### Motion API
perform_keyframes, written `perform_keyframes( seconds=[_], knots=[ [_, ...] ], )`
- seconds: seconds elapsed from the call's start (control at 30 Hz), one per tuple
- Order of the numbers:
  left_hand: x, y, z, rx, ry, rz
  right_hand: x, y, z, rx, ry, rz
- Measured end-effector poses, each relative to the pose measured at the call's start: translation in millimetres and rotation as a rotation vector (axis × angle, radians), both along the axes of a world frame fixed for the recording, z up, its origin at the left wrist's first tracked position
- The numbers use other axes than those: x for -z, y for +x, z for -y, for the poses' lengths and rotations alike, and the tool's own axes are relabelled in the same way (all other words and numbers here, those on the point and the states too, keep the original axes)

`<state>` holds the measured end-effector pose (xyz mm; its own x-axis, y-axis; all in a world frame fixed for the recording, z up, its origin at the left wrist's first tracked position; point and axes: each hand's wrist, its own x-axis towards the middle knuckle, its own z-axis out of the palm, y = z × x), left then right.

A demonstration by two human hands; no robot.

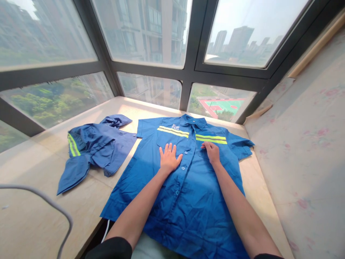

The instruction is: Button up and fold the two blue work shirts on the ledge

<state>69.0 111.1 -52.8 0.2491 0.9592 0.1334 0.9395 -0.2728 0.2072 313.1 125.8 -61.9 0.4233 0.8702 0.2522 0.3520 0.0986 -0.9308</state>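
Broad windowsill [88,201] under gray-framed windows. On it, front up, collar toward glass: blue short-sleeved work shirt [194,205], lower part creased, hem past sill's near edge. Left of it, crumpled blue garment [107,153]. Gray cable [27,188] nearer person. Left hand [169,158] flat on shirt chest, fingers spread. Right hand [212,153] at opposite chest pocket, fingers curled; cannot tell whether gripping cloth. Smallest: shirt buttons [183,168].

Daylit, dark-framed windows [147,32] adjoin a pale, flower-patterned wall [309,162].
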Motion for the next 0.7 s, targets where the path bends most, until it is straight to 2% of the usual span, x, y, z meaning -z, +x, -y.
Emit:
perform_keyframes(
  seconds=[0.7],
  knots=[
    [2.0,0.6,-0.9,-0.006,-0.001,-0.006,0.4,0.9,0.9,0.040,-0.011,0.015]
  ],
)
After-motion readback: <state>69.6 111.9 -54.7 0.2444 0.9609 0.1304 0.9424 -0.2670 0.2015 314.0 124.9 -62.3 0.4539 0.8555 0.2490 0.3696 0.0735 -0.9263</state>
